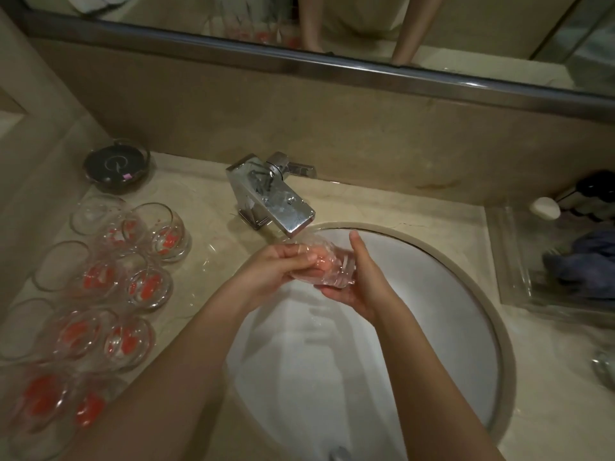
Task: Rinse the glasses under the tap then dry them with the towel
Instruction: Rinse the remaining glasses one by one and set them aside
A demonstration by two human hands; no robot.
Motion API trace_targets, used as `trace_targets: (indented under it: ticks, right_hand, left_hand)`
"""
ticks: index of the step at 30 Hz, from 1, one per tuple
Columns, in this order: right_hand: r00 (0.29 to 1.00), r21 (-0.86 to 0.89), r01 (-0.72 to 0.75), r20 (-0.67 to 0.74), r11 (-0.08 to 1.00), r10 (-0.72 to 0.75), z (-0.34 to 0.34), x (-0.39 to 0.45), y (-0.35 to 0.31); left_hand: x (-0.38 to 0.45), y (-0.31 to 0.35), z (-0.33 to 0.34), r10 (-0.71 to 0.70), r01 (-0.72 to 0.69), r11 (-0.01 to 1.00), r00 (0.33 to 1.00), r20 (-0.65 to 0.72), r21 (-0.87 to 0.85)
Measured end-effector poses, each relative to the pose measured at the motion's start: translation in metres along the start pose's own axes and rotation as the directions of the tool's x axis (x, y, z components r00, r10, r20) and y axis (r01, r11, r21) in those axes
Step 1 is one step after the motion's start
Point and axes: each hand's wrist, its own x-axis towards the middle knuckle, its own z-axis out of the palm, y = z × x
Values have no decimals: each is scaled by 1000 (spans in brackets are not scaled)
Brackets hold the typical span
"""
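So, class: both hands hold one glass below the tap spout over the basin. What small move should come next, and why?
Probably turn the glass under the tap so water reaches every side. The left hand and right hand hold it on its side just below the spout, over the sink. The blue towel lies untouched in the tray on the right, so drying comes later.

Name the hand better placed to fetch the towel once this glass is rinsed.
Right hand, probably: the blue towel lies right of the sink; the left hand is farther, and both hold the glass.
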Motion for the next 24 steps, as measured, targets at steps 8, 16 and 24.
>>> trace_targets:
  ticks: [8,16,24]
  right_hand:
    - [993,-96,106,70,990,-99,-1,5,-2]
    - [996,-168,-44,68,985,57,3,7,-13]
    - [991,-104,120,76,987,-113,5,9,-6]
  left_hand:
    - [5,-7,-3,-47,46,996,999,-15,-70]
    - [3,6,1,3,-7,987,1000,28,159]
    - [2,9,-3,-101,102,987,995,-18,121]
